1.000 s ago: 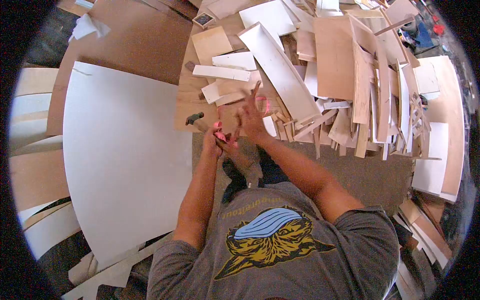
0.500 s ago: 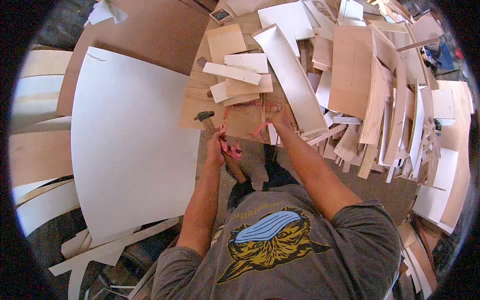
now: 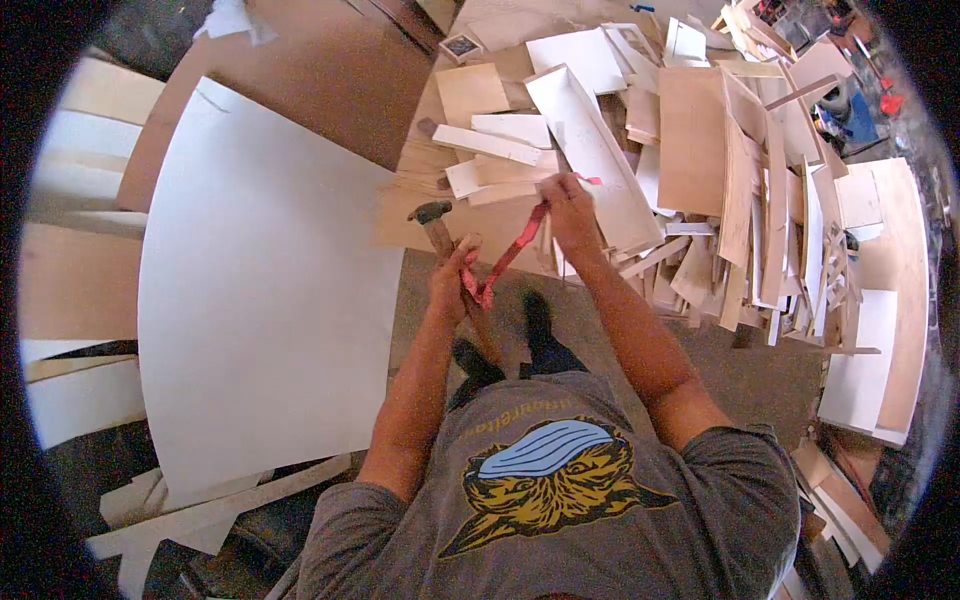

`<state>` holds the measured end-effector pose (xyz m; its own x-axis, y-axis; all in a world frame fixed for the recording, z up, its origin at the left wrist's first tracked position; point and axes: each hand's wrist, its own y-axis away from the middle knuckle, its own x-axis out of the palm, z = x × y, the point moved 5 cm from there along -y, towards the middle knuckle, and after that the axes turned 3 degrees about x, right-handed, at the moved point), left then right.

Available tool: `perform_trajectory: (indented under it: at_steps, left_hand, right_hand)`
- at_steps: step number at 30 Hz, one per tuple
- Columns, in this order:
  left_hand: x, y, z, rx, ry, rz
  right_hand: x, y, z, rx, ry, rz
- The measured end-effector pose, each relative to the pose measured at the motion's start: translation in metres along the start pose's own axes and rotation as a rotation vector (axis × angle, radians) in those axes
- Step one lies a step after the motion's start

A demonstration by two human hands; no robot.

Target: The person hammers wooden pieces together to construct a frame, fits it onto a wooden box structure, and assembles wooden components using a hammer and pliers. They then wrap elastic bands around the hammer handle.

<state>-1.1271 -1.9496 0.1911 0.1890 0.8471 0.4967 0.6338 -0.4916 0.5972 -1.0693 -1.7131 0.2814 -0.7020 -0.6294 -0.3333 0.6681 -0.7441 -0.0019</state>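
Observation:
My left hand (image 3: 452,285) is closed around the wooden handle of a hammer (image 3: 436,228), whose dark head points up and away from me. Pink-red cloth strip (image 3: 517,244) bunches against that hand and stretches up to the right. Its other end is pinched in my right hand (image 3: 570,210), with a short tail showing past the fingers. The lower end of the hammer handle hangs below my left hand, above my feet. Behind my right hand lie several white and bare wood pieces (image 3: 490,145) on a plywood surface.
A large white panel (image 3: 270,290) stands to my left. A long white board (image 3: 590,150) and a heap of wood offcuts (image 3: 695,140) fill the right side. More boards (image 3: 80,280) are stacked at far left. Loose strips (image 3: 220,505) lie at lower left.
My right hand has risen away from the plywood edge, drawing the red strip out into a long diagonal between both hands. My left hand still holds the hammer. The view has shifted slightly.

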Motion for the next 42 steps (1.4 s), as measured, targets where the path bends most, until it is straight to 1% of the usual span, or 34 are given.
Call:
perform_trajectory:
  at_steps: [2, 3, 4, 5, 6, 8, 10, 11, 12, 13, 15, 17, 18, 19, 21, 23, 24, 26, 28, 29, 32, 35, 37, 39, 40, 42]
  left_hand:
    - [0.001, 0.018, -0.028, 0.171, -0.038, 0.024]
    - [-0.010, 0.015, -0.033, 0.236, -0.014, 0.054]
    - [-0.026, 0.007, -0.034, 0.299, 0.009, 0.082]
    - [-0.038, 0.008, -0.042, 0.360, 0.030, 0.110]
    - [-0.052, 0.009, -0.047, 0.347, 0.095, 0.154]
    - [-0.075, 0.019, -0.064, 0.318, 0.223, 0.244]
    - [-0.098, 0.032, -0.071, 0.243, 0.215, 0.240]
    - [-0.113, 0.029, -0.074, 0.222, 0.167, 0.274]
    - [-0.129, 0.026, -0.076, 0.203, 0.119, 0.308]
    - [-0.129, 0.028, -0.080, 0.232, 0.150, 0.258]
    - [-0.128, 0.032, -0.084, 0.284, 0.210, 0.157]
    - [-0.139, 0.023, -0.088, 0.291, 0.180, 0.212]
    - [-0.142, 0.016, -0.090, 0.294, 0.165, 0.240]
    - [-0.139, 0.015, -0.097, 0.303, 0.149, 0.212]
    - [-0.132, 0.016, -0.111, 0.313, 0.117, 0.149]
    - [-0.150, -0.012, -0.108, 0.253, 0.145, 0.176]
    - [-0.161, -0.029, -0.108, 0.223, 0.157, 0.191]
    - [-0.170, -0.046, -0.117, 0.127, 0.101, 0.107]
    - [-0.167, -0.065, -0.131, 0.080, 0.066, 0.086]
    - [-0.162, -0.074, -0.137, 0.078, 0.060, 0.106]
    - [-0.142, -0.102, -0.156, 0.034, 0.025, 0.114]
    - [-0.140, -0.138, -0.158, -0.054, -0.069, 0.075]
    - [-0.137, -0.157, -0.160, -0.113, -0.106, 0.058]
    - [-0.132, -0.170, -0.165, -0.169, -0.104, 0.054]
    - [-0.127, -0.172, -0.170, -0.172, -0.152, 0.017]
    - [-0.114, -0.171, -0.183, -0.177, -0.253, -0.057]
  right_hand:
    - [0.044, 0.017, 0.026, -0.140, 0.043, 0.271]
    - [0.067, 0.029, 0.038, -0.208, 0.067, 0.409]
    - [0.091, 0.044, 0.041, -0.136, -0.031, 0.479]
    - [0.114, 0.057, 0.049, -0.109, -0.108, 0.539]
    - [0.138, 0.071, 0.057, -0.078, -0.183, 0.597]
    - [0.180, 0.094, 0.082, -0.110, -0.288, 0.695]
    - [0.210, 0.103, 0.092, -0.246, -0.020, 0.528]
    - [0.221, 0.107, 0.099, -0.312, 0.114, 0.441]
    - [0.228, 0.113, 0.105, -0.365, 0.130, 0.388]
    - [0.232, 0.120, 0.113, -0.417, 0.148, 0.333]
    - [0.249, 0.120, 0.113, -0.363, 0.157, 0.368]
    - [0.273, 0.109, 0.100, -0.149, 0.141, 0.548]
    - [0.280, 0.105, 0.097, -0.160, 0.158, 0.551]
    - [0.285, 0.101, 0.098, -0.170, 0.176, 0.555]
    - [0.287, 0.094, 0.105, -0.289, 0.254, 0.427]
    - [0.281, 0.087, 0.125, -0.510, 0.370, 0.157]
    - [0.292, 0.073, 0.112, -0.445, 0.358, 0.216]
    - [0.315, 0.042, 0.085, -0.314, 0.329, 0.325]
    - [0.320, 0.015, 0.068, -0.202, 0.288, 0.481]
    - [0.321, 0.003, 0.061, -0.143, 0.265, 0.558]
    - [0.331, -0.037, 0.037, 0.210, -0.003, 0.595]
    - [0.379, -0.058, -0.033, 0.075, -0.212, 0.438]
    - [0.379, -0.071, -0.034, 0.257, 0.014, 0.642]
    - [0.379, -0.079, -0.034, 0.279, 0.139, 0.710]
    - [0.381, -0.081, -0.036, 0.211, 0.149, 0.673]
    - [0.385, -0.087, -0.043, 0.180, 0.088, 0.651]
